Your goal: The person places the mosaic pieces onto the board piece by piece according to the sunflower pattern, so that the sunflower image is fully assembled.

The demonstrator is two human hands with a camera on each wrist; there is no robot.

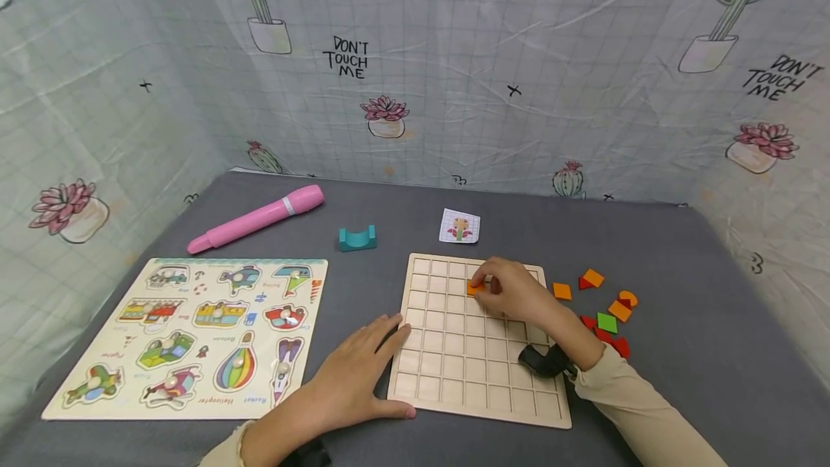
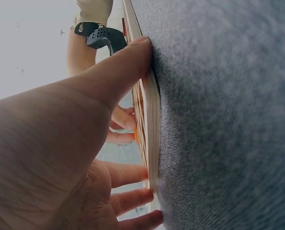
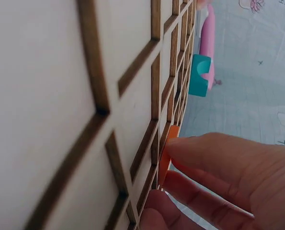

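A light wooden grid board [image 1: 463, 362] lies flat on the grey cloth, divided into small square cells. My right hand [image 1: 515, 294] is over its upper part, pinching an orange square tile [image 1: 472, 287] between thumb and fingers. In the right wrist view the orange tile [image 3: 167, 155] sits low at the grid, thumb pressed against its face. Along the board's left edge rests my left hand [image 1: 353, 373], fingers spread and fairly straight. Its thumb [image 2: 132, 55] and fingertips touch the board's side [image 2: 153, 120] in the left wrist view.
Right of the board lie loose orange, red and green tiles, among them a green square [image 1: 607, 322]. A small flower pattern card [image 1: 460, 226] is behind the board. Further left are a teal holder [image 1: 357, 238], a pink pen-shaped object [image 1: 256, 220] and a picture puzzle board [image 1: 214, 355].
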